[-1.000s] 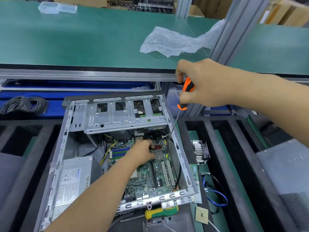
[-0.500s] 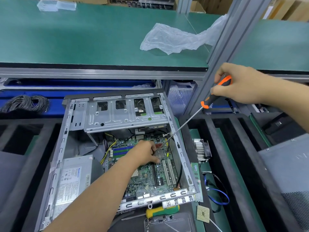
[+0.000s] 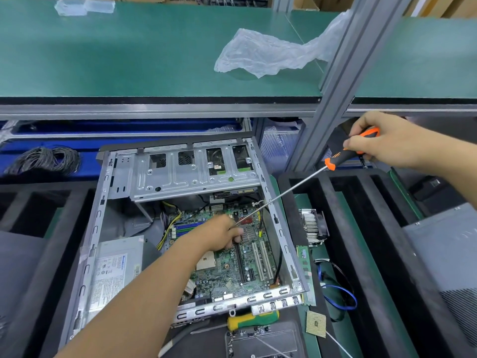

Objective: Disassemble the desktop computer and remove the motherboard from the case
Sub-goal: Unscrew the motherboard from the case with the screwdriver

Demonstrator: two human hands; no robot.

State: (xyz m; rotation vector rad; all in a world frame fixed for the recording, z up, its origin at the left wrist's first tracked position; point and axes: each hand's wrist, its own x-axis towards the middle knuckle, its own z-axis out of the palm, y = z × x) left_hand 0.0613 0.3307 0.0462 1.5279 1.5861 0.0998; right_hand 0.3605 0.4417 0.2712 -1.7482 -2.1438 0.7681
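**benchrat:** One second back the right hand (image 3: 382, 140) had the orange-and-black screwdriver (image 3: 346, 151) standing nearly upright over the case (image 3: 273, 210). Now the handle has swung way out to the right and low, so the long shaft lies at a shallow slant across the case's right wall, tip down by the left hand (image 3: 222, 233). Fingers are wrapped tight round the handle.

**solderjoe:** So is it on a screw or not?

**benchrat:** Can't tell — the tip disappears right at the left hand's fingertips (image 3: 238, 232). That hand has barely moved; it's curled on the motherboard (image 3: 232, 270) near the small heatsink, fingers bunched. Whether it's pinching a screw or just steadying the tip, no idea.

**solderjoe:** Where's the board then?

**benchrat:** Flat in the bottom of the case, next to the power supply (image 3: 113, 270), yellow wires running in at its top-left. My guess: that screw is out or nearly, and the tilt is the tool coming off it — or being re-aimed at the next one.

**solderjoe:** Other stuff already pulled?

**benchrat:** Cooler (image 3: 313, 227), RAM stick (image 3: 305, 270) and CPU (image 3: 316, 324) sit outside to the right. Second yellow-green screwdriver (image 3: 253, 320) lies in front.
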